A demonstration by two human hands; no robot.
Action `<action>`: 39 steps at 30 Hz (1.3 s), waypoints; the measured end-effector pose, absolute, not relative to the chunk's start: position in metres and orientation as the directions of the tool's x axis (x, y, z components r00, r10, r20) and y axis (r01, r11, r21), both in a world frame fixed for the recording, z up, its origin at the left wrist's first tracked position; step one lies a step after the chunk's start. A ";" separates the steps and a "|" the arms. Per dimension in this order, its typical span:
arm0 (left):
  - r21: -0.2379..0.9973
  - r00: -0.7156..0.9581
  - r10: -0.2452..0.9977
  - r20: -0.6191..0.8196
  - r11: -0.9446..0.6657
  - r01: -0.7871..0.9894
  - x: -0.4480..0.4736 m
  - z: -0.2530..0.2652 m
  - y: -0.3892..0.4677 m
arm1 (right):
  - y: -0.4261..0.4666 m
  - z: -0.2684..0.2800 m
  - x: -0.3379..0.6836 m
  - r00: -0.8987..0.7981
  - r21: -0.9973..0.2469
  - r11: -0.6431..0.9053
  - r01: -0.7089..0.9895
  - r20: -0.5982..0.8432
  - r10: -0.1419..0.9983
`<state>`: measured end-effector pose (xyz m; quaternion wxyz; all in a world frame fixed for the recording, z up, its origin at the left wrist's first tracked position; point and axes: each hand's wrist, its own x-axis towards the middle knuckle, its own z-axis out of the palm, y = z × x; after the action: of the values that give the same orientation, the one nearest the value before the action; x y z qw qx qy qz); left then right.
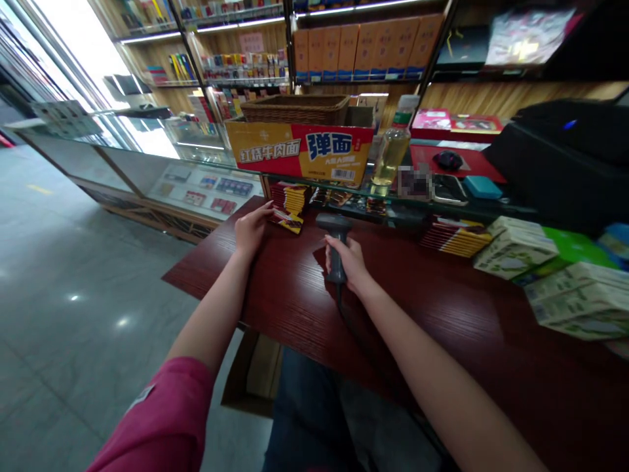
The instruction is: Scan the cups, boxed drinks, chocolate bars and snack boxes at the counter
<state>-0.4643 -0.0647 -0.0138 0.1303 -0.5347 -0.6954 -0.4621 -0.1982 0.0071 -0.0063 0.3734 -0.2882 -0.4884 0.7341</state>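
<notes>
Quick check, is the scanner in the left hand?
No, the right hand grips the scanner, while the left hand is at a yellow and dark red packet.

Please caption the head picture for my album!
Right hand grips a dark grey corded scanner; left hand touches a flat yellow and red packet.

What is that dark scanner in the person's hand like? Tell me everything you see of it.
The scanner is dark grey and looks like plastic, with a wide head on a narrower grip. The right hand grasps the grip, with the head at the far end. A dark cord leaves the grip's base toward the person. It is over the reddish-brown table; whether they touch is unclear.
</notes>
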 end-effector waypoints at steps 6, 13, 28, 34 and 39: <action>0.531 -0.528 0.586 0.614 0.188 0.826 -0.493 -0.024 -0.057 | 0.009 -0.011 -0.234 -0.574 -0.923 -0.254 -0.288 -0.046 0.818; 0.475 -0.529 0.655 0.540 0.281 0.834 -0.502 -0.032 -0.054 | 0.013 -0.011 -0.225 -0.579 -0.885 -0.315 -0.343 -0.065 0.813; 0.316 -0.378 0.806 0.455 0.251 0.915 -0.497 -0.035 -0.047 | 0.013 -0.015 -0.222 -0.595 -0.850 -0.346 -0.397 -0.049 0.802; 0.286 -0.327 0.781 0.533 0.197 0.938 -0.481 -0.020 -0.057 | 0.012 -0.015 -0.214 -0.572 -0.846 -0.345 -0.406 -0.059 0.818; 0.270 -0.187 0.757 0.626 0.014 0.963 -0.416 -0.008 -0.057 | 0.013 -0.014 -0.172 -0.528 -0.861 -0.327 -0.390 -0.082 0.845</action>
<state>-0.4165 -0.0568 -0.0085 0.1546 -0.6185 -0.6951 -0.3321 -0.1717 0.0130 -0.0139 0.4024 -0.2723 -0.4181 0.7675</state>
